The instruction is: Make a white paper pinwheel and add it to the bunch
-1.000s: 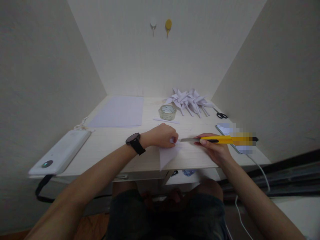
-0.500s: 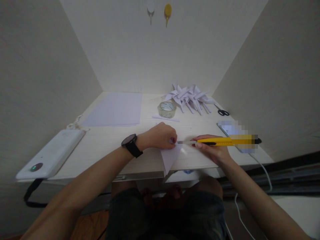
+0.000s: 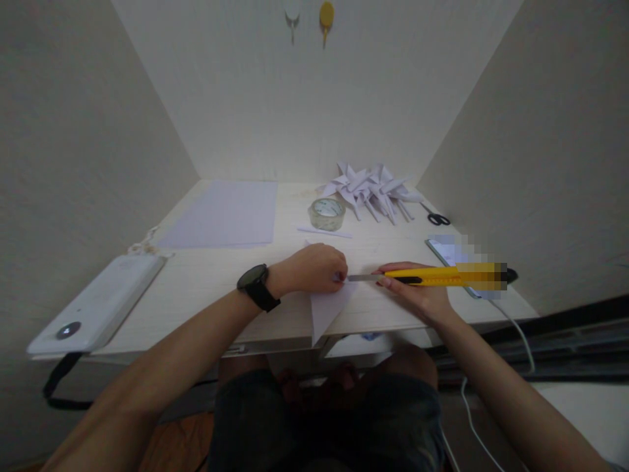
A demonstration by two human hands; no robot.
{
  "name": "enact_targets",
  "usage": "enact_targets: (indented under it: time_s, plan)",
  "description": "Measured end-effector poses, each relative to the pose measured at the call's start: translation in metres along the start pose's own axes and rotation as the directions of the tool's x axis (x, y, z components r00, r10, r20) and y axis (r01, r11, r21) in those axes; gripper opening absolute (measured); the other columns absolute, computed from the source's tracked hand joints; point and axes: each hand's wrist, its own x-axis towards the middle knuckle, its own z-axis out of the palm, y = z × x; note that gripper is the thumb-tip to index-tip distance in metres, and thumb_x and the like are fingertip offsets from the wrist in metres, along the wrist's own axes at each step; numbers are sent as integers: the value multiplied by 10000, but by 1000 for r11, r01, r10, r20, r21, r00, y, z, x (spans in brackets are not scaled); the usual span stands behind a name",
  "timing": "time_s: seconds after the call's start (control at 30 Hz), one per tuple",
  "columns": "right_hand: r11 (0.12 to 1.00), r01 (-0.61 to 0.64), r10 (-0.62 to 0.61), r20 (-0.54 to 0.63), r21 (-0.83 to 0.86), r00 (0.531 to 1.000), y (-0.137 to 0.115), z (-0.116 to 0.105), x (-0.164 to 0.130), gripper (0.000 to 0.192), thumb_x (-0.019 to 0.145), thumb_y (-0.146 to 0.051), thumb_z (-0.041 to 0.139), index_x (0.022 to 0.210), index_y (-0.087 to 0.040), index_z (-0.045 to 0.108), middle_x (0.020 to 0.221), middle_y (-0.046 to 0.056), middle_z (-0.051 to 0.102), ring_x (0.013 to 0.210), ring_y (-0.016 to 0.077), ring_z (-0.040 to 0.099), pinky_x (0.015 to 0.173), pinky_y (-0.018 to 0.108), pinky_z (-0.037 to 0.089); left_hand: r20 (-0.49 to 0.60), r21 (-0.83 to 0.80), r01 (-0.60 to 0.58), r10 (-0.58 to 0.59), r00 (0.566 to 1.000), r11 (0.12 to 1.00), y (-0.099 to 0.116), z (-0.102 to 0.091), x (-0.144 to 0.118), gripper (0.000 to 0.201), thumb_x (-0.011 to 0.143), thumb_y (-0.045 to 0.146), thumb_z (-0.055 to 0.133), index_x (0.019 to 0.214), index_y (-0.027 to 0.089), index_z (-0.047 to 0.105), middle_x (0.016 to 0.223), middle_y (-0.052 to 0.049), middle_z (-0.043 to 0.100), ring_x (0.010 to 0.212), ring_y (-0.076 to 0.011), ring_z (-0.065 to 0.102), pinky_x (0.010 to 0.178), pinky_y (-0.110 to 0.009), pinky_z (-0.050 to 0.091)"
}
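1. Head view, hands: the left hand (image 3: 314, 269) is curled shut, fingertips pinching and pressing the top corner of a folded white paper (image 3: 327, 308) onto the counter (image 3: 216, 282). A black watch (image 3: 256, 286) sits on that wrist.
2. The right hand (image 3: 417, 295) is closed around a yellow utility knife (image 3: 432, 275), held nearly flat, with its blade tip (image 3: 356, 278) touching the paper just beside the left fingertips.
3. The paper lies at the counter's front edge, its lower point hanging over the edge.
4. To cut well, I judge the left fingers should stay clear of the blade's line, the paper pinned flat, and the knife drawn lightly toward the right, away from the holding hand.
5. Farther back: a tape roll (image 3: 327, 214), a pile of folded paper pinwheels (image 3: 373, 187), scissors (image 3: 436, 218), a flat paper sheet (image 3: 223, 213). A white device (image 3: 98, 305) rests at the left edge, a phone (image 3: 445, 249) lies behind the knife.
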Motion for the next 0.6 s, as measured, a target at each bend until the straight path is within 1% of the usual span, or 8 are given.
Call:
enact_targets:
  time_s: [0.1, 0.4, 0.6]
  plan:
    - [1000, 1, -1, -20, 0, 1000, 0, 1, 0, 218, 765, -426, 758, 877, -240, 772, 929, 64, 772, 869, 261, 718, 855, 429, 591, 6, -7, 10, -10, 1000, 1000, 0, 0, 0, 149, 750, 158, 611, 801, 214, 740, 927, -42, 749, 851, -183, 665, 797, -310, 486]
    - [999, 28, -29, -15, -20, 999, -3, 1, -1, 176, 775, -411, 749, 840, -249, 771, 911, 53, 773, 843, 257, 721, 830, 420, 598, -3, -29, 9, -9, 1000, 1000, 0, -1, 0, 164, 744, 152, 604, 800, 223, 741, 929, -32, 752, 854, -180, 666, 803, -308, 484]
    - [1000, 11, -11, -12, -4, 1000, 1, 1, -3, 162, 770, -395, 759, 850, -255, 769, 915, 46, 774, 840, 253, 721, 813, 412, 601, -12, -30, -3, 2, 1000, 1000, -1, 0, 0, 151, 750, 162, 604, 792, 215, 739, 932, -39, 754, 860, -183, 670, 802, -311, 482]
